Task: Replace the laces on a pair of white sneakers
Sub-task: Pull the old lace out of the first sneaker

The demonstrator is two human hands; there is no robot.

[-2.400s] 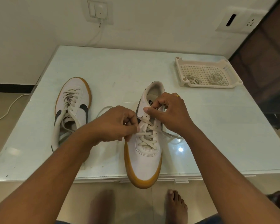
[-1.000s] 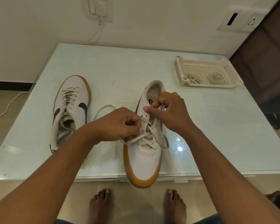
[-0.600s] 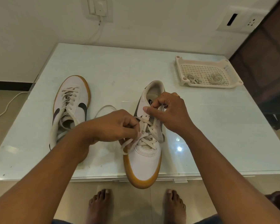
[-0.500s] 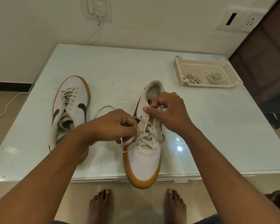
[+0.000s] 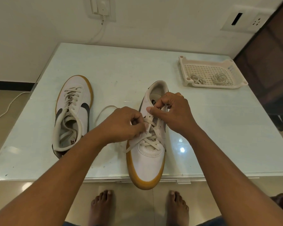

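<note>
1. Left of frame: second sneaker point(image 5: 73, 111) on table point(image 5: 121, 66), laced; heel partly hidden by L forearm point(image 5: 69, 168).
2. Centre: L hand point(image 5: 121, 124), fingers curled, pinching lace point(image 5: 147, 137) mid-eyelets; pinch point hidden.
3. Worked sneaker point(image 5: 147, 159) centre, toe overhangs near table edge.
4. R hand point(image 5: 173, 113) pinches lace near collar.
5. Upper right: tray point(image 5: 219, 86) w/ coiled laces point(image 5: 219, 78), well apart.

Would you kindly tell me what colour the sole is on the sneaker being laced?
Mustard-tan; the sole shows best around the toe in the head view.
</note>
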